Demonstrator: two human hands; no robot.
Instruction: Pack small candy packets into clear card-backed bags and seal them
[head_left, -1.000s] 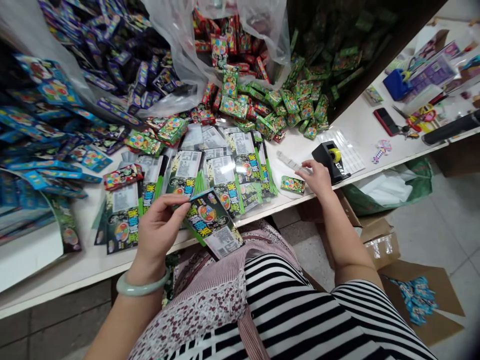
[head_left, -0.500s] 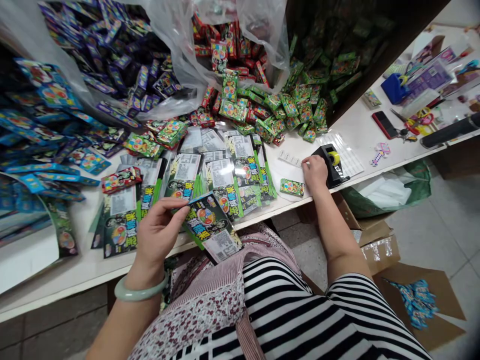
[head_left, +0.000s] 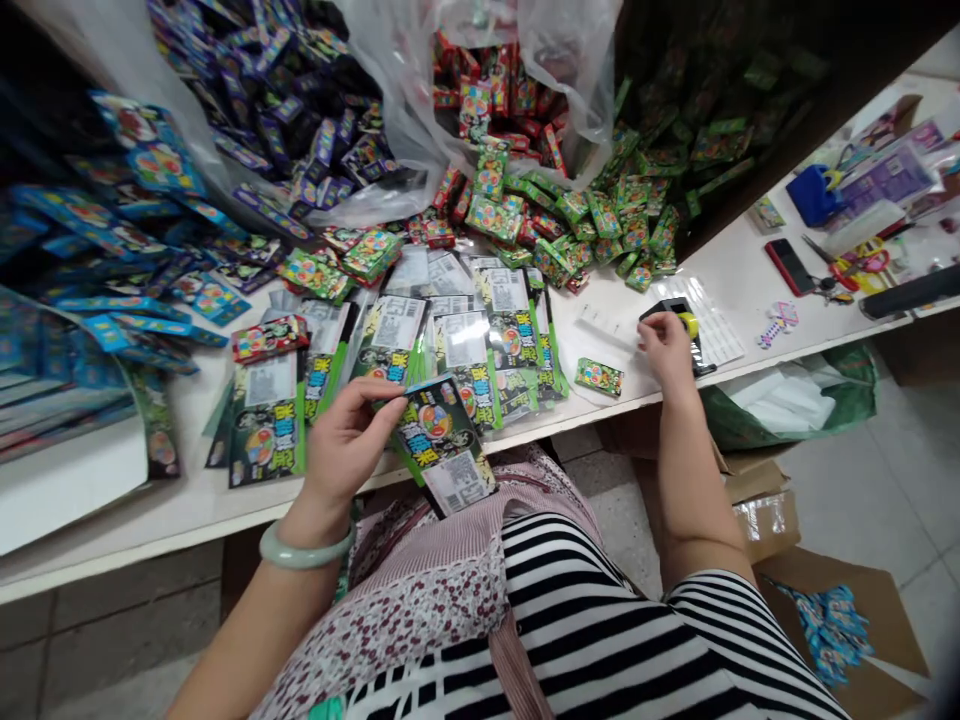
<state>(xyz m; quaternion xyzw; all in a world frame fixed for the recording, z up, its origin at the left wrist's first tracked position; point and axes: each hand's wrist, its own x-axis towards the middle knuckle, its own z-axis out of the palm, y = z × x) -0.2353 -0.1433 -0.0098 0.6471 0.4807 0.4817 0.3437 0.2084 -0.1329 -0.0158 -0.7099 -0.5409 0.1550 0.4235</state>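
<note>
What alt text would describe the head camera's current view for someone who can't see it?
A person's left hand holds a dark printed packet by the table edge, while the right hand is close to a black tape dispenser. Beyond lie piles of small, brightly coloured boxes.

The person wears a short-sleeved top of black and white stripes (head_left: 592,610), whose bands are broad on the body and look narrower on the right sleeve (head_left: 712,605). Over it there is an apron of light cloth (head_left: 450,605), printed with many small dark-red flowers; one part of it is a pale pink panel with fine stripes (head_left: 457,535). A narrow, dusty-pink cloth strap (head_left: 517,665) runs down across the striped top. Behind the left hand (head_left: 349,440), a smooth, rounded bracelet of pale green colour (head_left: 304,555) goes around the wrist. It has a slightly glossy surface, and its material I cannot tell.
</note>
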